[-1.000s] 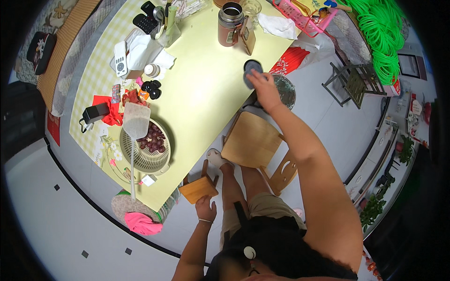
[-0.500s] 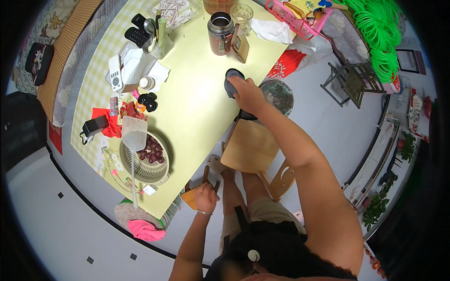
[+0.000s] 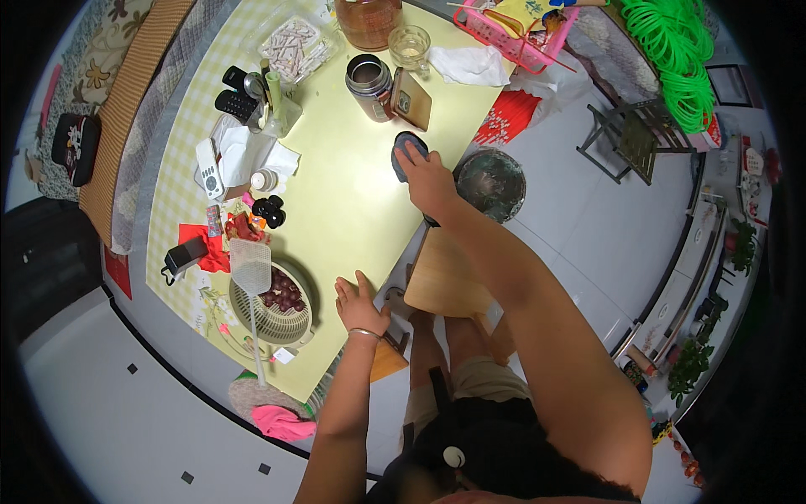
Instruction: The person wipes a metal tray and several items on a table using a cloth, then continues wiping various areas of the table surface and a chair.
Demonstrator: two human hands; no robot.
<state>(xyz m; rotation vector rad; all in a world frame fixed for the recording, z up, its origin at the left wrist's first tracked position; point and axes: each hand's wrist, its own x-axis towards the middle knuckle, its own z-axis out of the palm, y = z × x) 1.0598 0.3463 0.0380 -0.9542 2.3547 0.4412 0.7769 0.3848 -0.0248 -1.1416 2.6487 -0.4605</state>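
- Pale-yellow counter [image 3: 336, 185], 1 dark grey pad [image 3: 404, 138] on it, near 1 thermos mug [image 3: 369, 94] and 1 phone [image 3: 412, 99].
- Right hand [image 3: 432, 186]: fingers on pad; can't tell if gripping.
- Left hand [image 3: 361, 309]: fingers spread, released, at counter edge.
- 1 colander [image 3: 273, 328] with grapes [image 3: 285, 296], left of that hand; 1 fly swatter [image 3: 250, 267] overlapping it.

Bright overall; the colander [image 3: 280, 329] throws a soft shadow toward the table's [image 3: 357, 210] near edge; fisheye bows its left edge.
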